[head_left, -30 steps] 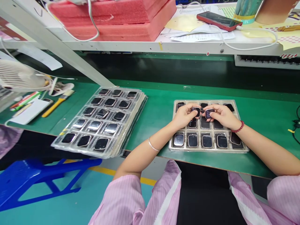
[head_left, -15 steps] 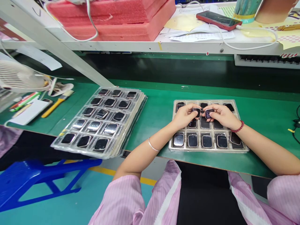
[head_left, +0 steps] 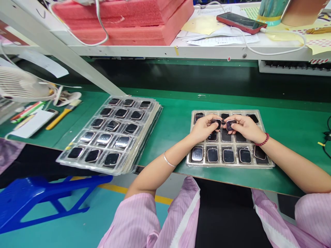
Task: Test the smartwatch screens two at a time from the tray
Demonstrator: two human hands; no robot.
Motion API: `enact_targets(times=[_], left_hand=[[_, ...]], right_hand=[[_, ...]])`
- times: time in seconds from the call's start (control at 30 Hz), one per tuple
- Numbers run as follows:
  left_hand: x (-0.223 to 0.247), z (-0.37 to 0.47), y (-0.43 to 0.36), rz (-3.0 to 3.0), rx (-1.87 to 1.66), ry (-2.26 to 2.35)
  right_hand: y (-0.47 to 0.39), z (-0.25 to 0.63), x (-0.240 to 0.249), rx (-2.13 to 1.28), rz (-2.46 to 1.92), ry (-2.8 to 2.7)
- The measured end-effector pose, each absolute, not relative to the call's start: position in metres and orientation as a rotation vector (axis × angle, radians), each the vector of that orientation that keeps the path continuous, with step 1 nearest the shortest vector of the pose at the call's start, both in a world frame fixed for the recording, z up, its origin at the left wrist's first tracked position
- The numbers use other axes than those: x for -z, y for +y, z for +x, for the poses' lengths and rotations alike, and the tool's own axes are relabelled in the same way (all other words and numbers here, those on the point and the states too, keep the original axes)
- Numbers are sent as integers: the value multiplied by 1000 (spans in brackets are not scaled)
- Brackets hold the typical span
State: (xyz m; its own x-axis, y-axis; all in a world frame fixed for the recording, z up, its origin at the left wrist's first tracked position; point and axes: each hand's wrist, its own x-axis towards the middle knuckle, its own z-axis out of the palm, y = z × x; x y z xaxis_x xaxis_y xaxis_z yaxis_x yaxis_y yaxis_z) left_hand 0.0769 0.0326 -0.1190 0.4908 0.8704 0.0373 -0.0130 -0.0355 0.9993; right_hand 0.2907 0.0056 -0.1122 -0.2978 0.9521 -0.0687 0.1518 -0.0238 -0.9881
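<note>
Both hands are over a clear plastic tray whose pockets hold dark, rounded-square watch faces. My left hand is closed on one watch face, thumb on its front. Close beside it, my right hand grips another watch face between thumb and fingers. Under the hands, parts of the middle and back rows are hidden. In the front row, a watch face lies in its pocket. To the left, a stack of similar trays carries watch faces in its top layer.
A white fan, a yellow-handled brush and pens lie at the left. Red foam blocks and a red phone rest on the shelf above. A blue stool stands below the table's left side.
The screen of the watch face in my right hand looks darker, its lit text no longer visible. Both hands have stayed in place.
</note>
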Motion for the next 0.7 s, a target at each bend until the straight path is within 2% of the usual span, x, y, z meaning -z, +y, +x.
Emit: enact_targets(times=[0.7], left_hand=[[125,77,34,1434,-946,795]], right_hand=[[5,290,113,-1347,-1118,-1592]])
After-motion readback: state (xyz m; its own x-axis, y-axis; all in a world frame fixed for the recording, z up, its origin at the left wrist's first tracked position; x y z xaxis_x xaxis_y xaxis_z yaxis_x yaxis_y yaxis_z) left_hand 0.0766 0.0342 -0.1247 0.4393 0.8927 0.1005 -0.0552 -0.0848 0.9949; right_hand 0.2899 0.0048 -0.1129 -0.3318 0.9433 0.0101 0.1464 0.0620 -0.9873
